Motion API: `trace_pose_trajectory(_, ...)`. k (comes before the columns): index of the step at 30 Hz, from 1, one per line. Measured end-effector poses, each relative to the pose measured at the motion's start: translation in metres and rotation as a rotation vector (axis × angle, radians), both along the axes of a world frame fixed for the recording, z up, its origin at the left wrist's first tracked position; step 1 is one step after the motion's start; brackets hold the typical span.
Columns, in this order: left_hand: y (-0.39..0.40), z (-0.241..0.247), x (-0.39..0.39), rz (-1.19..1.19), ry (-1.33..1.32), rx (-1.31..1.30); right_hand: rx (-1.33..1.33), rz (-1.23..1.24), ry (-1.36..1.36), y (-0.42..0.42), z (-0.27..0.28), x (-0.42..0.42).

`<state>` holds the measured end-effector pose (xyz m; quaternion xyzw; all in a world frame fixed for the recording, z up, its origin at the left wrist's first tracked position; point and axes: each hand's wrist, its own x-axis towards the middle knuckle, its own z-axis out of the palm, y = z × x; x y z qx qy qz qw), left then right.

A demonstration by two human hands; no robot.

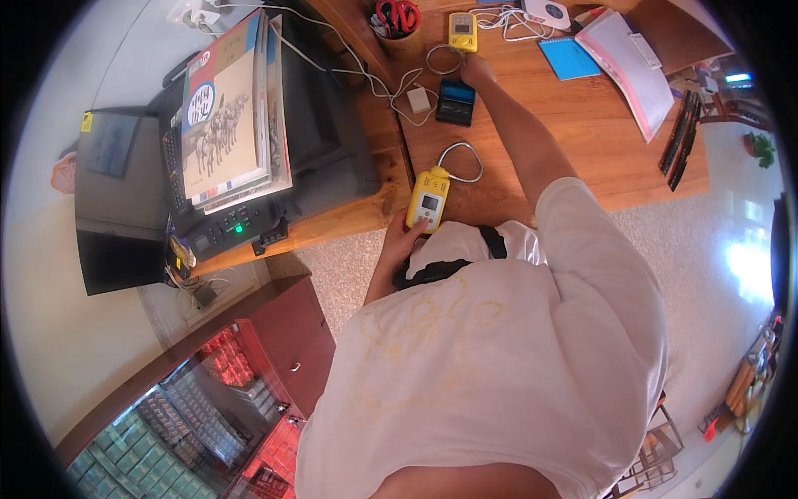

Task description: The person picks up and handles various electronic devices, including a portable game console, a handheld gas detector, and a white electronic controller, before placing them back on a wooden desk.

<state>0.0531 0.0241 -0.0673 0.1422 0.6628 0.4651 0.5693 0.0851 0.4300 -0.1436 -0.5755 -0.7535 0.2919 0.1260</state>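
Observation:
My left hand (399, 242) holds a yellow handheld gas detector (429, 198) at the desk's near edge, thumb on the buttons of its pale front panel. A looped silver gooseneck (477, 163) sticks out from the detector's top. Farther out, my right hand (479, 73) reaches over the desk, its fingers mostly hidden. It is just below a second yellow detector (462, 31), whose own gooseneck (437, 60) curls beside the hand. By the fingertips lies a small black portable printer (456, 103); whether they touch it I cannot tell.
A black desktop printer (324, 137) carries a stack of books (221, 131) on the left. White cables and a white adapter (418, 100) lie between it and the small printer. A pen cup (399, 47), blue notebook (569, 58), papers (623, 75) and black strips (679, 140) are also on the desk.

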Motion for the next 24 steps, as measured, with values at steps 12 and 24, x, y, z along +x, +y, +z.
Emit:
trace_pose_trajectory(12, 0.023, 0.003, -0.001, -0.503, 0.704, -0.077, 0.145, 0.009, 0.5, -0.076, 0.093, 0.061)
trace_pose_trajectory(24, 0.055, -0.012, -0.02, -0.499, 0.663, 0.012, -0.096, 0.085, 0.774, -0.2, 0.189, 0.145)
